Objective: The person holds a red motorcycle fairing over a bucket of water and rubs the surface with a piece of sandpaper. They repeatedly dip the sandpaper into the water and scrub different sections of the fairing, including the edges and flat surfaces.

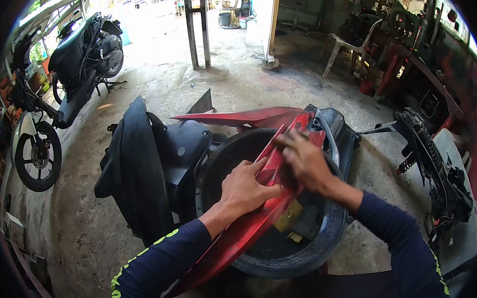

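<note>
A long red motorcycle fairing panel (pixel 236 242) slants across a round black tub (pixel 289 269). My left hand (pixel 246 187) grips the panel near its middle, thumb on the near face and fingers over the far edge. My right hand (pixel 307 161) is pressed against the panel's upper end, its fingers curled and blurred; whatever is under them is hidden. Inside the tub lie a yellowish piece (pixel 290 217) and a dark block-like piece (pixel 307 224). Behind the tub rests a second red panel (pixel 242 116).
Black plastic motorcycle body parts (pixel 141 166) lie left of the tub, and more dark parts (pixel 335 124) sit behind it. A motorcycle (pixel 75 66) stands at the left. At the right are a partly stripped frame (pixel 437 175), a plastic chair (pixel 355 41) and a cluttered bench.
</note>
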{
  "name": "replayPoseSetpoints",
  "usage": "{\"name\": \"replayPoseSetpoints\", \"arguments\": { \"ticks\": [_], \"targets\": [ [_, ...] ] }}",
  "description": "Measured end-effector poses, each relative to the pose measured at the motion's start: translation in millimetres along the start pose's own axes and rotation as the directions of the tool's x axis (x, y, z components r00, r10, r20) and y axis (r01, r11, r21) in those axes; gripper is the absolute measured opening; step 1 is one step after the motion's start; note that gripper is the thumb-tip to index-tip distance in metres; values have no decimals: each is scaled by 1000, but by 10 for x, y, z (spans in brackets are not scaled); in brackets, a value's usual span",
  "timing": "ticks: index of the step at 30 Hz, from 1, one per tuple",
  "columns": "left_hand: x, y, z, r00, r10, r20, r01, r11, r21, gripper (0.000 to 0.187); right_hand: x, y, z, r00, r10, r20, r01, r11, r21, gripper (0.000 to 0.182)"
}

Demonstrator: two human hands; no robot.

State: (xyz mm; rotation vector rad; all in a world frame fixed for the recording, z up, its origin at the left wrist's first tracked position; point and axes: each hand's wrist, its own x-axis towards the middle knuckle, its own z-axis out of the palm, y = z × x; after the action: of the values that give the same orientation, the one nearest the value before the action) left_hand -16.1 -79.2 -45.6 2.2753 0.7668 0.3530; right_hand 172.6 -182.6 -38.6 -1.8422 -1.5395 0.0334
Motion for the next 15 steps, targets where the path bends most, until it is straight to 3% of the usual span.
{"name": "replayPoseSetpoints", "arguments": {
  "ticks": [1,3,6,7,10,11,13,15],
  "targets": [
    [14,-3,-5,1000,4,-4,-4,1000,-2,82,-134,-97,63,987,-149,54,152,988,-42,39],
    [-14,-32,22,999,-8,32,9,1000,-29,89,-286,-190,90,942,-281,181,288,958,-8,44],
    [27,-33,51,999,24,-26,-25,999,-34,83,55,-100,-42,998,-21,53,21,1000,0,42],
    [25,-20,44,998,30,-48,-33,998,-47,79,-24,-90,12,998,-19,54,19,1000,2,42],
    [19,-30,59,1000,14,-14,-14,1000,-18,84,-261,-279,150,959,-268,89,273,961,-42,40],
    [8,-45,64,1000,-7,1,7,1000,-18,87,-228,-257,122,961,-264,84,268,963,-40,40],
    [1,-18,29,1000,5,-13,-5,1000,8,84,-46,-125,-40,998,-32,52,33,999,-33,39],
    [28,-22,27,999,21,-34,-22,999,-36,83,-33,24,18,997,-16,70,20,998,-53,38]
  ]
}}
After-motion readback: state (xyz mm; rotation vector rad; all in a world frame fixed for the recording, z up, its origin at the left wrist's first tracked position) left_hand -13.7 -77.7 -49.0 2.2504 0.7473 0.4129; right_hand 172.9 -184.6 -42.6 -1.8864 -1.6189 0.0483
